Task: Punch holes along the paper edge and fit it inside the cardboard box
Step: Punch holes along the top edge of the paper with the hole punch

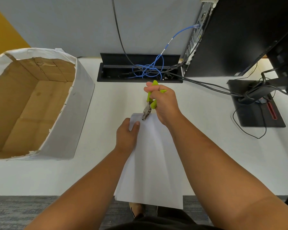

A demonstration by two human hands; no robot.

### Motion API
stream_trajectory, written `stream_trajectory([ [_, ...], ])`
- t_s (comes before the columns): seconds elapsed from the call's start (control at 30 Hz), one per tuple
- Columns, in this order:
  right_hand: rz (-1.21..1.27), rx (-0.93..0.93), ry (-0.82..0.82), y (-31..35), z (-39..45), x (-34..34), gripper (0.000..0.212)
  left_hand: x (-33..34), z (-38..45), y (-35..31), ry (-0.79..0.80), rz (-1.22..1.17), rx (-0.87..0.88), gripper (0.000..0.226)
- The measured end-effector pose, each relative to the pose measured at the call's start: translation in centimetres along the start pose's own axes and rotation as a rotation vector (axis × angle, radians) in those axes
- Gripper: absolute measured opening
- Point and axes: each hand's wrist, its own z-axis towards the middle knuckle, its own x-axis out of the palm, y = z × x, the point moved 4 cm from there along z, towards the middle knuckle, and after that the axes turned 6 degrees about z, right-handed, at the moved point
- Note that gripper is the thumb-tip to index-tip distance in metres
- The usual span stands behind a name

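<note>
While left hand [127, 135] pinches paper [152, 163], right hand [163, 103] squeezes punch [148, 108].

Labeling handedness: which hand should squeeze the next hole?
Right hand: it already grips the green hole punch, whose metal head sits over the paper at its far edge. Left hand pinches the paper steady.
</note>
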Motion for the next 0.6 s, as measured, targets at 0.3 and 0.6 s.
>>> stream_trajectory([
  [0.3, -0.103, 0.023, 0.041, 0.5, 0.5, 0.4, 0.035, 0.5, 0.3, 0.4, -0.003, -0.021, -0.021, 0.032],
  [0.6, -0.035, 0.059, 0.007, 0.6, 1.0, 0.6, 0.027, 0.4, 0.4, -0.5, -0.001, -0.068, -0.014, 0.016],
])
